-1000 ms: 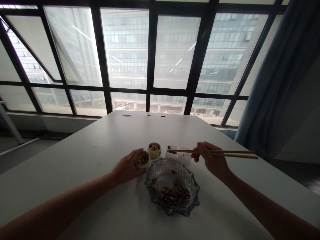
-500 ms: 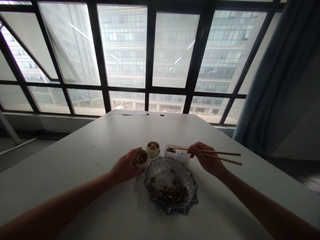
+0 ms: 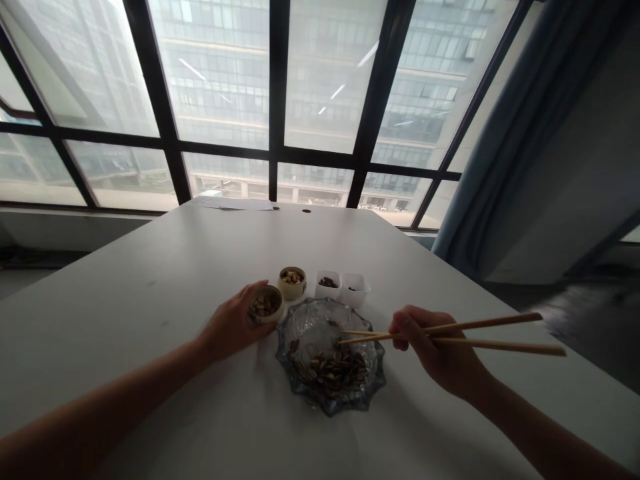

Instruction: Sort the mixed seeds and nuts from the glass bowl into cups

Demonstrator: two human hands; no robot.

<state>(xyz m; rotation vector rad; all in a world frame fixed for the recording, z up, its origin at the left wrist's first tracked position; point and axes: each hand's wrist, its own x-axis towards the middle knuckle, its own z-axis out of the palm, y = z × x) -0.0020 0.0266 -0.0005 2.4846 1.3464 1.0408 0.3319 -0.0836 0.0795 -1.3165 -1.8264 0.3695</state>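
My left hand (image 3: 235,327) is wrapped round a small round cup (image 3: 267,305) holding what look like striped seeds, standing on the table. In my right hand (image 3: 435,347) is a pair of chopsticks (image 3: 480,333), their tips over a scalloped glass bowl (image 3: 295,390). Sunflower seeds (image 3: 333,372) lie heaped in the near part of that bowl. I cannot make out anything between the tips. Behind the bowl stands a second round cup (image 3: 292,285) with pale brown pieces in it. A white square cup (image 3: 327,284) with dark seeds stands beside another white cup (image 3: 355,290) holding a few dark bits.
The white table (image 3: 225,247) runs away toward large windows (image 3: 325,80). White paper (image 3: 235,203) lies at its far edge, near a dark round hole (image 3: 306,211). A blue curtain (image 3: 490,167) hangs at the right.
My right hand has drawn the chopsticks from above the white cups back toward me, over the glass bowl. My left hand still holds the round cup. The view has tilted down and turned right.
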